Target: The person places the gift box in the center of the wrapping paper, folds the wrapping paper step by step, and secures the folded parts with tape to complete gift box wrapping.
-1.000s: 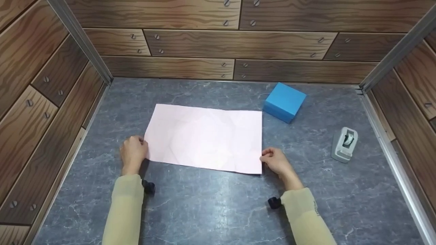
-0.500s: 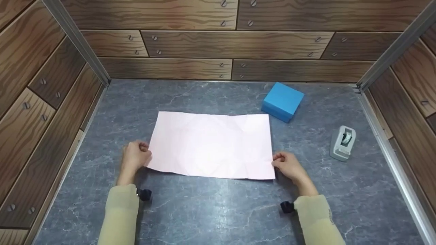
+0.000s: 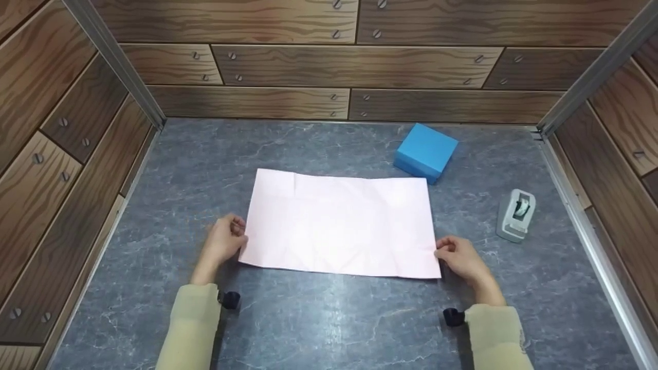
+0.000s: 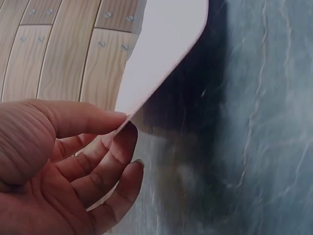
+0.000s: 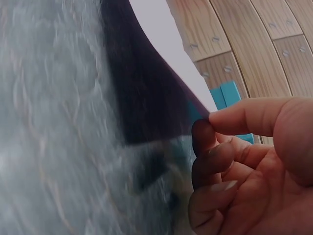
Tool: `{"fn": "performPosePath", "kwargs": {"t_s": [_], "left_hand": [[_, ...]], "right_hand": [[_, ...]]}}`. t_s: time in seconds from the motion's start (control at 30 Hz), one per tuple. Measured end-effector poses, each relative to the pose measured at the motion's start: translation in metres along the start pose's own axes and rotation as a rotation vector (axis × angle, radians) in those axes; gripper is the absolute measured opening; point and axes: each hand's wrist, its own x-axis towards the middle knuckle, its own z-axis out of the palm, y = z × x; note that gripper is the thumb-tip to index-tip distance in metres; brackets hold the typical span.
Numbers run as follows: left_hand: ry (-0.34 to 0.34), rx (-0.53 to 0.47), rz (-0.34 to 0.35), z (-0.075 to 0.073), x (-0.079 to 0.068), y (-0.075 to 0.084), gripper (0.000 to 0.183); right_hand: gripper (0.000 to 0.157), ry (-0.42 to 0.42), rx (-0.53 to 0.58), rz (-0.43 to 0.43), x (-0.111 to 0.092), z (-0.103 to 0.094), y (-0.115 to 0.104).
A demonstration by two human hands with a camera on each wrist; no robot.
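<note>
A creased, pale pink sheet of paper [image 3: 339, 226] spans the space between both hands in the head view. My left hand [image 3: 223, 241] pinches its left edge between thumb and forefinger, near the front corner. On the opposite side my right hand [image 3: 465, 259] pinches the right edge in the same way. Both wrist views show the paper [image 4: 161, 54] raised off the tabletop at the pinched edge, with a dark shadow under it. The other fingers of my left hand [image 4: 73, 156] and of my right hand [image 5: 254, 156] are loosely curled below the paper.
Behind the paper's far right corner sits a blue box [image 3: 426, 150]. A grey tape dispenser [image 3: 516, 215] stands farther right on the grey marbled table [image 3: 329, 318]. Wood-patterned walls [image 3: 288, 67] enclose the back and both sides.
Both hands have carried the paper to the right and a little nearer the person. It now overlaps the blue box's front corner in the head view. The box and tape dispenser stay put.
</note>
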Motion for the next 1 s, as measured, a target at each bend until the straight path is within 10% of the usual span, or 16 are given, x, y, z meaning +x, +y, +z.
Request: {"fn": "performPosePath", "kwargs": {"t_s": [0.47,0.77,1.0], "left_hand": [[-0.121,0.095,-0.005,0.014,-0.007,0.004,0.050],[-0.057,0.285,-0.025,0.023,-0.008,0.017,0.061],[-0.122,0.374,0.168,0.036,-0.003,0.023,0.063]], "right_hand": [[0.032,-0.064,-0.175,0.007,-0.005,-0.016,-0.007],[0.042,-0.030,-0.420,-0.192,0.010,-0.001,-0.035],[0.070,-0.150,-0.517,-0.146,0.020,0.015,-0.040]]}}
